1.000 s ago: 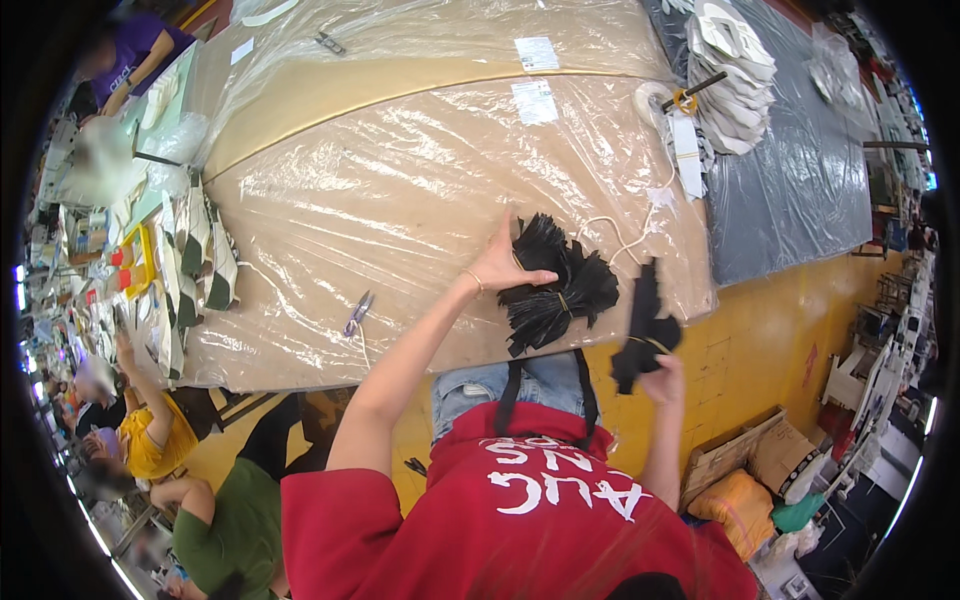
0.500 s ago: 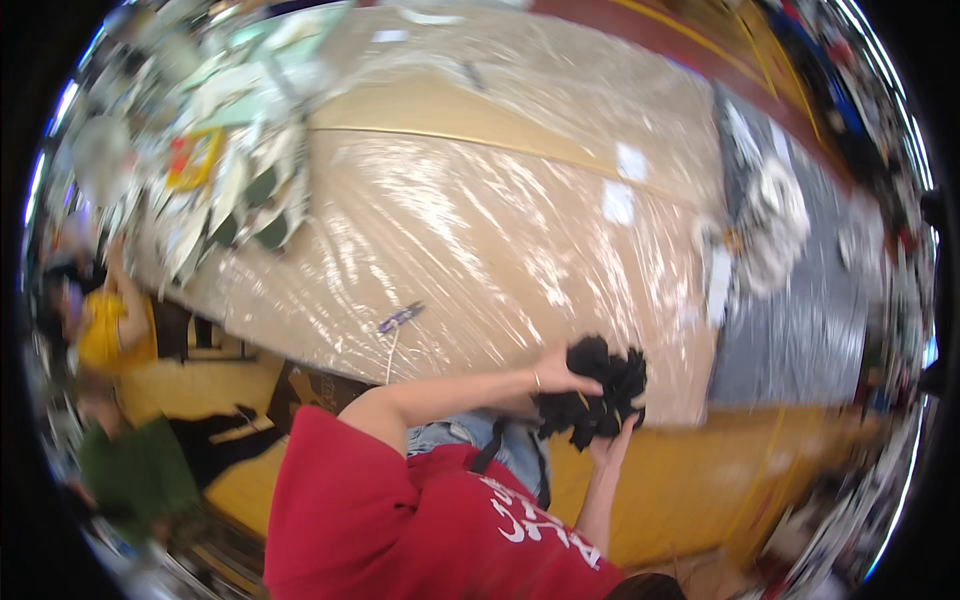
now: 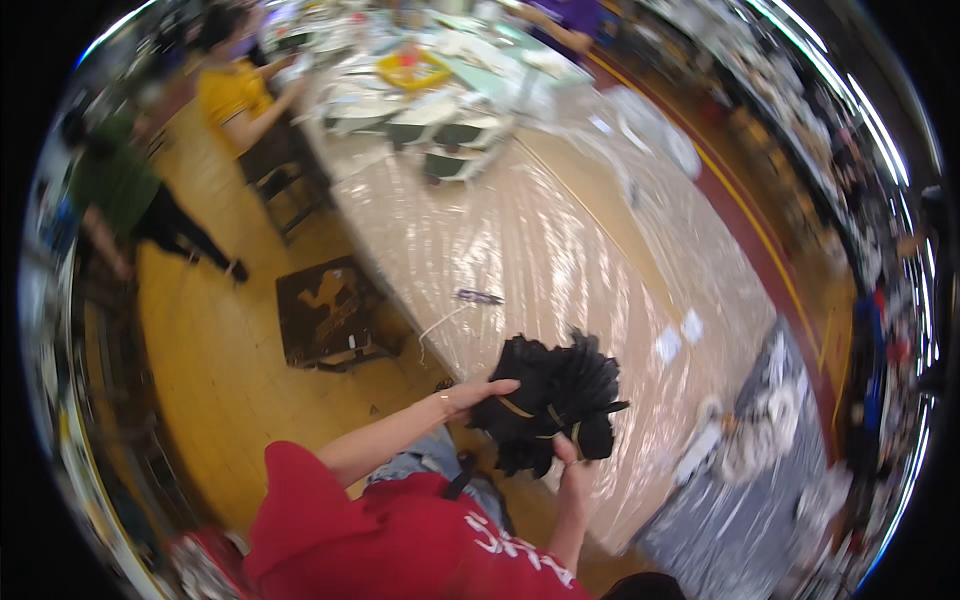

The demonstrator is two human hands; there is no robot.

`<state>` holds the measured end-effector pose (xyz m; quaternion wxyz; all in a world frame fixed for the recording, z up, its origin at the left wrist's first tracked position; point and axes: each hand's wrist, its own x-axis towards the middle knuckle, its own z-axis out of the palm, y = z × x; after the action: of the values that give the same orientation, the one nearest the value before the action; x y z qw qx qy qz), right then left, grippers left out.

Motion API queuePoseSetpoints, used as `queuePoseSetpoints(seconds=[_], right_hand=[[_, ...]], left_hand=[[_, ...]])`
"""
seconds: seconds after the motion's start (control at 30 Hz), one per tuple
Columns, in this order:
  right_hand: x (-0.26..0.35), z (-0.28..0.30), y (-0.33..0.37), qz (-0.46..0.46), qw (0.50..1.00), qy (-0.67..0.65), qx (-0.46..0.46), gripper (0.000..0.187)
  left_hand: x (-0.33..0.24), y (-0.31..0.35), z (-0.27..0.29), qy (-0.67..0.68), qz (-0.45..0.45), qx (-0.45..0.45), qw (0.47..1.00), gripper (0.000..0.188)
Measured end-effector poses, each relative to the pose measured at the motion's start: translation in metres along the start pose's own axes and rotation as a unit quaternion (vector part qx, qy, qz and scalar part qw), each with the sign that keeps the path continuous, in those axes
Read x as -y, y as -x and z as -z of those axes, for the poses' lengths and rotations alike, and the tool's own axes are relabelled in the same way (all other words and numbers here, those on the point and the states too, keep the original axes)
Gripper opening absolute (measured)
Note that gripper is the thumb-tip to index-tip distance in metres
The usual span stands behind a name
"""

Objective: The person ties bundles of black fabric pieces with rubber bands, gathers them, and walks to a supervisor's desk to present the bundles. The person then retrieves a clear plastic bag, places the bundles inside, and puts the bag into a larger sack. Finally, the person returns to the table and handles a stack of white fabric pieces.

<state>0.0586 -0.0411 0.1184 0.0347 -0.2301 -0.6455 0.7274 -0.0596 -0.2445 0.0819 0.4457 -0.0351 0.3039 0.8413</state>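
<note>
Both hands hold black bundles point(image 3: 545, 395) that look like stacked fabric pieces with ragged edges, bound by thin yellowish bands. My left hand point(image 3: 478, 396) grips their left side, thumb on top. From below, my right hand point(image 3: 570, 470) closes on the lower right side, its thumb against a band; most of its fingers are hidden underneath. The bundles are over the table's near edge. Just beyond them, a small purple tool point(image 3: 480, 297), possibly thread snips, lies on the plastic-covered table point(image 3: 450, 235) with a white cord trailing from it.
Pale and dark green pieces point(image 3: 460, 130) and a yellow basket point(image 3: 413, 70) cover the far table end. White bundled material point(image 3: 760, 435) lies on grey sheeting at right. A dark stool point(image 3: 335, 310) stands left. People in yellow point(image 3: 235, 105), green point(image 3: 115, 180) and purple point(image 3: 565, 22) are nearby.
My view has swung left, bringing the stool and the people at left further into it. The black bundles remain in both hands, now turned flatter and spread wider.
</note>
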Motion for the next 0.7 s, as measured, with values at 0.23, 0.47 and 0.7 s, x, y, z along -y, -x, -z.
queuePoseSetpoints(seconds=[0.23, 0.47, 0.7], right_hand=[[0.004, -0.088, 0.062, -0.171, 0.919, -0.093, 0.342, 0.082], [-0.03, -0.18, 0.142, -0.224, 0.803, 0.058, 0.549, 0.083], [-0.074, -0.349, 0.221, -0.277, 0.681, 0.155, 0.659, 0.076]], left_hand=[[0.042, 0.2, -0.004, -0.039, -0.159, -0.275, 0.947, 0.065], [0.139, 0.381, 0.012, 0.128, -0.272, -0.397, 0.867, 0.063], [0.188, 0.474, 0.059, 0.296, -0.458, -0.444, 0.711, 0.065]])
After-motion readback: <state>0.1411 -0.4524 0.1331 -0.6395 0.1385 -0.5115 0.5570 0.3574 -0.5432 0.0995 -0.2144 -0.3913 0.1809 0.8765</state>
